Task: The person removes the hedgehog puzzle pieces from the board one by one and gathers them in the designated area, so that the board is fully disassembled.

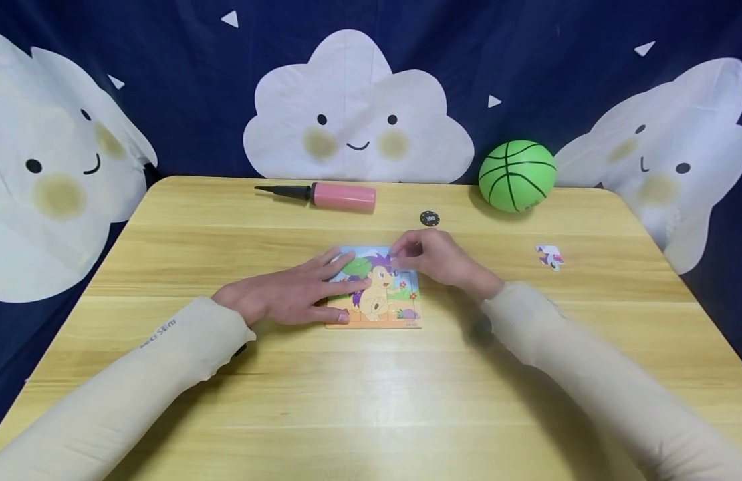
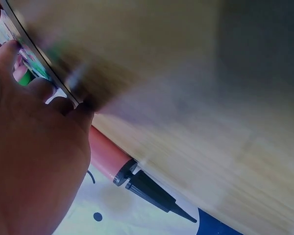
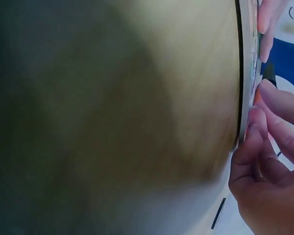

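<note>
A hedgehog jigsaw puzzle (image 1: 380, 297) lies in its flat tray at the middle of the table. My left hand (image 1: 293, 287) rests on its left side with the fingers spread. At the puzzle's upper right corner, my right hand (image 1: 434, 257) has thumb and fingertips curled together, pinching what looks like a puzzle piece mostly hidden by the fingers. The right wrist view has the right hand (image 3: 269, 152) at the tray's edge. In the left wrist view, the left hand (image 2: 39, 142) partly covers the puzzle. A loose puzzle piece (image 1: 550, 257) lies to the right.
A pink hand pump (image 1: 343, 197) with a black nozzle lies at the table's back. Right of it is a black chip (image 1: 430, 218) marked 100. A green ball (image 1: 518, 176) with black lines sits near the back right edge, before a blue cloud-patterned curtain (image 1: 407, 17).
</note>
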A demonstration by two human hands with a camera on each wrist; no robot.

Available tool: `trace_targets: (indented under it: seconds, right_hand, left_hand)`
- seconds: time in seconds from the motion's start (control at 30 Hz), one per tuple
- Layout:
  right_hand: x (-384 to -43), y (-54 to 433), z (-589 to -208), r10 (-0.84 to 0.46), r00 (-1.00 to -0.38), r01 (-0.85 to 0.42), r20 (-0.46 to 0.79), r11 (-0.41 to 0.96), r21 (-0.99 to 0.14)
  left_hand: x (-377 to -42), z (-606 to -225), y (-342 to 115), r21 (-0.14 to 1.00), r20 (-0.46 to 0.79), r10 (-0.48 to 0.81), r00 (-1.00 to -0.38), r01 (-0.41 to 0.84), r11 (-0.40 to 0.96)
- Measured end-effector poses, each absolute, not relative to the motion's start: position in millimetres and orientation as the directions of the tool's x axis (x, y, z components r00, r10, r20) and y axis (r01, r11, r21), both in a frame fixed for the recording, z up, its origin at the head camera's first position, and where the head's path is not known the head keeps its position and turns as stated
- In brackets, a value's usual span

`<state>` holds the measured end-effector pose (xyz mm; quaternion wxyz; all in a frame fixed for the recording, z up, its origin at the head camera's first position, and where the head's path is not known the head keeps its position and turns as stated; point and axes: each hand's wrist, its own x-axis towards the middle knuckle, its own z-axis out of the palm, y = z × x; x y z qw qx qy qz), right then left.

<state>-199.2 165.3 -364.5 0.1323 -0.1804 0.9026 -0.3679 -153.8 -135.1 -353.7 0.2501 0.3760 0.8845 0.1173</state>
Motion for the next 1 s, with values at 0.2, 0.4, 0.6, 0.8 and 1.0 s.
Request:
trace_targets:
  seconds: [0.2,0.4,0.6,0.8,1.0]
  right_hand:
    - [-202.0,160.9,-366.4,-0.432,-0.897,-0.26,-0.089,0.681,-0.685]
    - [-204.1,158.0,-365.5,-0.464,-0.882,-0.299,-0.086,0.691,-0.658]
    - [-205.3,156.7,-362.9,-0.508,-0.856,-0.341,-0.095,0.693,-0.635]
    - [-204.5,157.3,-362.1,-0.519,-0.85,-0.349,-0.093,0.685,-0.639]
    - [-203.3,159.3,-360.7,-0.54,-0.841,-0.406,-0.036,0.674,-0.617]
  left_hand:
    - [-153.4,-353.2,-135.0,0.395,-0.357,0.723,-0.592,0.605,0.691]
    - [-153.7,-353.0,-134.0,0.397,-0.356,0.722,-0.593,0.603,0.692]
    - [-153.8,-352.8,-133.9,0.399,-0.354,0.724,-0.592,0.605,0.69]
    - [-154.3,-353.2,-133.0,0.411,-0.343,0.731,-0.59,0.605,0.682]
    - [-153.9,-352.8,-133.3,0.421,-0.338,0.73,-0.594,0.598,0.681]
